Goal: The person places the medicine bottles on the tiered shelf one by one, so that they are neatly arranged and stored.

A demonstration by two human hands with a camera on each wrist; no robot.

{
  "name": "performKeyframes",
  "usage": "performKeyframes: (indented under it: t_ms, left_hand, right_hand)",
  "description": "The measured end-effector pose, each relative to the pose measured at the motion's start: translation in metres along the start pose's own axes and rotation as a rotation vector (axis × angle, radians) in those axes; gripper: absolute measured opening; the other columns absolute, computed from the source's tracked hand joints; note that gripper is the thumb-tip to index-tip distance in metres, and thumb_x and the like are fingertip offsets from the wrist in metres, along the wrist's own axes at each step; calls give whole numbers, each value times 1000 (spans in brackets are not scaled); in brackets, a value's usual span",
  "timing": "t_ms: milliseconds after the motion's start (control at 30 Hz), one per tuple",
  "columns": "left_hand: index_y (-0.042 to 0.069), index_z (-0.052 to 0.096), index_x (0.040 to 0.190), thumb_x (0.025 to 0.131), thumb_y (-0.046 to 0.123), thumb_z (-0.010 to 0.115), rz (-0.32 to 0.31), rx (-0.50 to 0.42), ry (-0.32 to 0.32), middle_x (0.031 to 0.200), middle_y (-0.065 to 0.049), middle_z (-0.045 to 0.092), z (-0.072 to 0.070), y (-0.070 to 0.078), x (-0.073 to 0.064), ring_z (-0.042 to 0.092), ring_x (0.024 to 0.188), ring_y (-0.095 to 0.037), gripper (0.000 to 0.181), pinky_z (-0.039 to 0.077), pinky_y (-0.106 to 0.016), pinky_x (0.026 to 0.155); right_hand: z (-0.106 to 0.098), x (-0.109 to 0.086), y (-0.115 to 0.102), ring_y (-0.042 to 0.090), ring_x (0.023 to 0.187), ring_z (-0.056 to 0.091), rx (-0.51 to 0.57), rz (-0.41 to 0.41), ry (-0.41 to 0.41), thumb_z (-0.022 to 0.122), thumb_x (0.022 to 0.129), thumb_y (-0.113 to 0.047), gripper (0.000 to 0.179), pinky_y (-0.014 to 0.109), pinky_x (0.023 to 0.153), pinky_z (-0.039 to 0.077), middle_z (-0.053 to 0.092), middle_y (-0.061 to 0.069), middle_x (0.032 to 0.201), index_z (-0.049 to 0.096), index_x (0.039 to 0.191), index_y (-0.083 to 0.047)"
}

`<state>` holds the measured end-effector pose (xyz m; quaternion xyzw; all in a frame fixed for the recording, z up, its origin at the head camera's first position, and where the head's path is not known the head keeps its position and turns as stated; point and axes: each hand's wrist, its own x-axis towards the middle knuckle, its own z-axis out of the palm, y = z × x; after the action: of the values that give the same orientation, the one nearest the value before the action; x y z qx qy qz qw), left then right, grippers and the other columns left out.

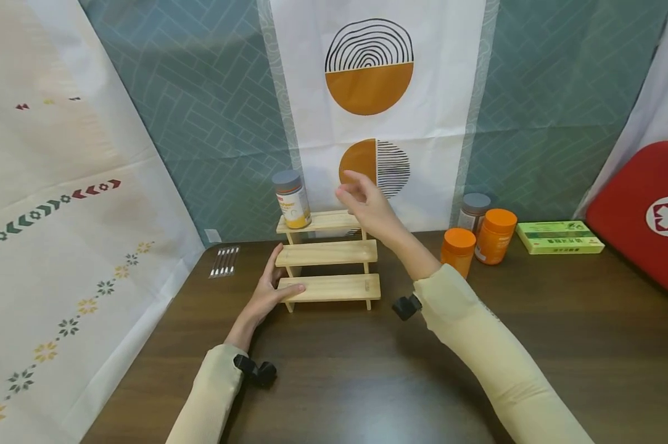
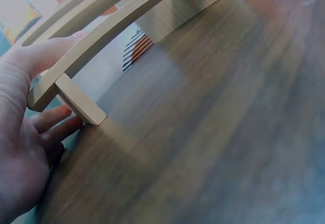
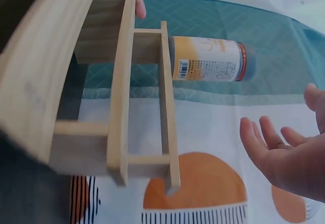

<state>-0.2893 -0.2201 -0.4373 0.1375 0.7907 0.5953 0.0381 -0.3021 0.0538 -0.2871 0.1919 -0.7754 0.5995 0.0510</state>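
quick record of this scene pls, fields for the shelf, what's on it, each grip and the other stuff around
shelf: three-tier wooden shelf, standing on the dark table
on shelf: grey-lidded jar, upright, left end of top tier
left grip: holds the shelf's left end, thumb on bottom tier
right grip: raised by the top tier's right end, holding nothing
right of shelf: two orange bottles, second grey-lidded jar behind them, green box, red first-aid bag
left of shelf: packet of cotton swabs

rack (image 1: 328, 253): smooth wood | jar lid (image 1: 287, 177): matt plastic | tabletop (image 1: 334, 376): glossy wood
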Motion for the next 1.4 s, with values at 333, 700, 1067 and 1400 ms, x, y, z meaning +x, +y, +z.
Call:
performKeyframes:
  t_ms: [333,700,1067,1400]
  left_hand:
    - [34,2,157,86,4,70,-20,-37,1,150,-26,35,1,1,2,33,138,-40,103,7,-62,119]
    - [39,3,156,86,10,72,22,-12,6,146,-25,42,0,0,1,38,134,-37,102,8,-61,119]
    - [44,5,154,87,11,71,18,-12,-2,153,-20,33,1,-3,2,33,138,-36,100,7,-62,119]
    - [46,6,153,86,13,72,18,1,7,158,-15,25,0,2,-1,33,140,-36,100,8,-62,119]
  right_hand:
    - [-47,-39,13,30,135,45,-99,-2,17,53,101,-27,58,50,107,41,50,14,143,30,153,-17]
    - [-95,-68,21,34,139,41,-124,67,115,56,99,-30,59,54,113,34,49,17,146,33,152,-14]
    - [-137,-84,46,-5,108,50,-200,135,213,61,95,-38,63,3,81,44,56,-3,133,37,149,-18]
    - [-156,-81,58,33,139,39,-213,279,86,61,95,-39,71,49,112,37,36,15,156,28,154,-17]
